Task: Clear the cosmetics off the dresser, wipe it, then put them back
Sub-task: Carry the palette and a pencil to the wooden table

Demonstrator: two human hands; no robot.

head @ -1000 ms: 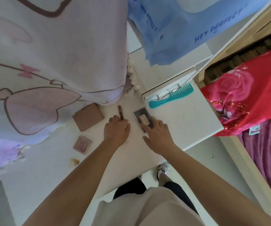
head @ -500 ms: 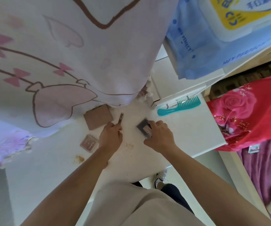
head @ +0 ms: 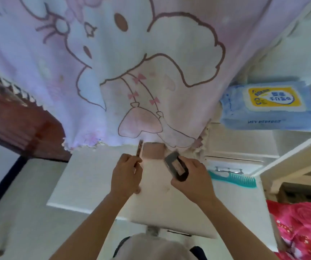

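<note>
Two cosmetics are already in your hands over the white dresser top (head: 94, 184), which the pink cartoon-print cloth (head: 132, 72) overhangs at the back. Beyond your knuckles, nearer your left hand (head: 126, 177), lies the square brown compact (head: 153, 152), partly under the cloth. At the dresser's right edge rests the teal comb (head: 233, 179). Your right hand (head: 194, 179) clamps the grey rectangular palette (head: 175, 166), the left the slim brown stick (head: 138, 150), pointing away.

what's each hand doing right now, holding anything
Left hand: closed on a slim brown cosmetic stick.
Right hand: closed on a small dark compact, lifted off the dresser top.
</note>
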